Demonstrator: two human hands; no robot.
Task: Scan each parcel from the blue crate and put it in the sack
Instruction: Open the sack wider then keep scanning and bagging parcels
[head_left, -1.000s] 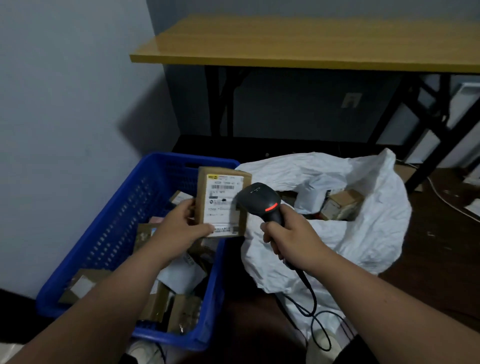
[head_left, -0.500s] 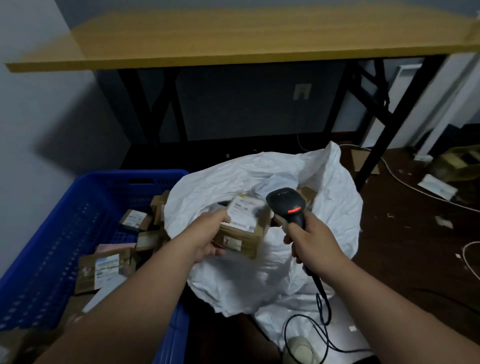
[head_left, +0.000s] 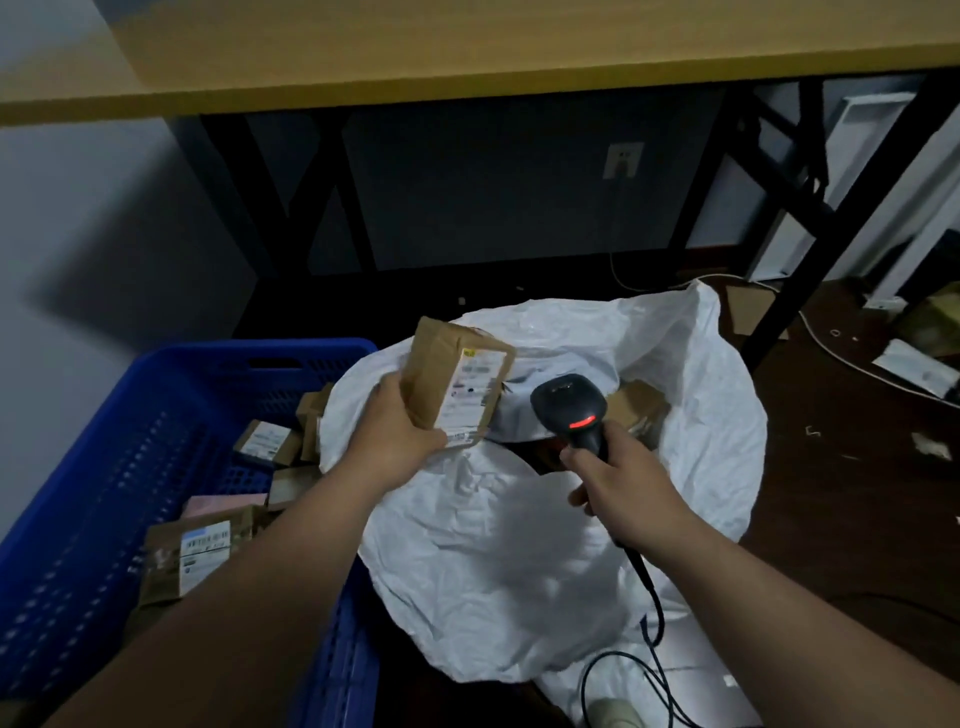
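parcel label — print blurred | crate parcels' labels — unreadable

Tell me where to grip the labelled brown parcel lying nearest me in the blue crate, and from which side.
Take the brown parcel across its two short edges, from above. It lies flat, label up, among others in the blue crate, so the sides are crowded and only the top is open.

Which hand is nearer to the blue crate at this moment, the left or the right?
Left. The left hand holds a parcel just beside the blue crate, over the sack. The right hand grips the scanner across the sack, farther away.
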